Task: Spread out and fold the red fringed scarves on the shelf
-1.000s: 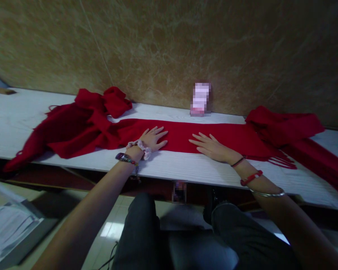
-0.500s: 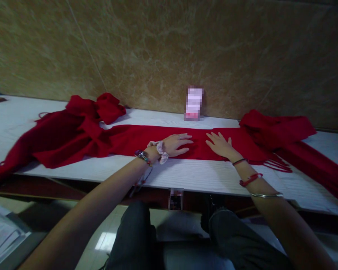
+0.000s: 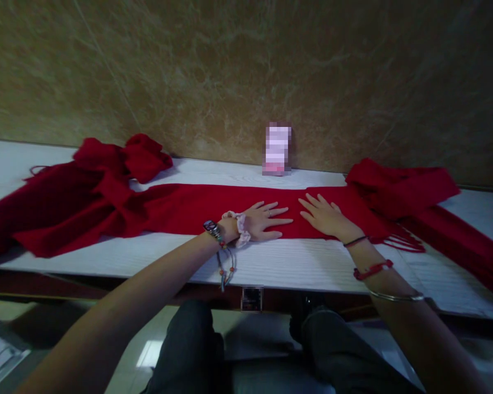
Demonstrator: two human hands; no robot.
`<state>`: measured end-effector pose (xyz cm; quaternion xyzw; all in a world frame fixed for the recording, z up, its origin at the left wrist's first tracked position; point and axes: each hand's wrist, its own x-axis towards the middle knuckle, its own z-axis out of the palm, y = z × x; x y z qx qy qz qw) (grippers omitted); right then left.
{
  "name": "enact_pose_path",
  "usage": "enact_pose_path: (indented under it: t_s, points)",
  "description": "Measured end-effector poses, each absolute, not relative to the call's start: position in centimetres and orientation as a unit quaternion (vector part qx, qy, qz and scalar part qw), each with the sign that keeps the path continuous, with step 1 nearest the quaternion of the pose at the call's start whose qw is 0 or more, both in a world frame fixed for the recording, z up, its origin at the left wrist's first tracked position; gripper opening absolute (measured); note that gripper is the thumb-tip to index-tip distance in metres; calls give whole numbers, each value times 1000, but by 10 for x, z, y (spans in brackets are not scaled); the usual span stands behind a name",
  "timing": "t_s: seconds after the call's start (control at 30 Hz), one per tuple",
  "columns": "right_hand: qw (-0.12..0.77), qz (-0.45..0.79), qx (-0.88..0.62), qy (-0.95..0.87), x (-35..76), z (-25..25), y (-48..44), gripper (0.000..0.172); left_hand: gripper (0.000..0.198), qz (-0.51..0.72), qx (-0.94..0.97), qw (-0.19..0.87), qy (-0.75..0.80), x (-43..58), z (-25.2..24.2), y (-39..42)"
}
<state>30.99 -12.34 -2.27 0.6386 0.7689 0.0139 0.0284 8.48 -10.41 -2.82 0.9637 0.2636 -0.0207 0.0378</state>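
A long red scarf (image 3: 181, 208) lies stretched along a white table (image 3: 279, 262) against a marbled wall. My left hand (image 3: 265, 220) rests flat on the scarf's middle, fingers spread and pointing right; a pink scrunchie and beaded bracelets sit on that wrist. My right hand (image 3: 326, 216) lies flat on the scarf just to the right, fingers spread and pointing left. The two hands' fingertips are close together. The scarf's left end is bunched in a heap (image 3: 119, 158). Fringe (image 3: 402, 241) shows right of my right wrist.
More red fabric (image 3: 406, 183) is piled at the right and trails off the table's edge. A small blurred pink object (image 3: 277, 149) stands against the wall behind my hands. My dark-trousered knees (image 3: 197, 350) are below the table's front edge.
My left hand has slid right along the scarf and my right hand has shifted right too, so the hands now lie closer together. The view has panned, moving the bunched heap leftward.
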Motion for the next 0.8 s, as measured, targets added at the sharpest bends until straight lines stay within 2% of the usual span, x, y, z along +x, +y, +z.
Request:
enact_pose_path:
  t_s: [0.13, 0.3, 0.53, 0.67, 0.8]
  points:
    - [8, 40, 636, 770, 311, -22, -124, 52, 57, -14, 941, 52, 333, 85, -25, -107]
    - [-62, 90, 561, 821, 304, -17, -127, 50, 51, 14, 901, 33, 433, 79, -21, -104]
    - [31, 51, 522, 851, 300, -27, -130, 51, 54, -36, 854, 74, 514, 79, -9, -115]
    - [19, 60, 536, 842, 298, -23, -130, 50, 58, -35, 846, 73, 528, 79, -8, -120]
    - [-32, 90, 542, 835, 284, -11, -126, 51, 69, -17, 826, 56, 560, 77, -16, -116]
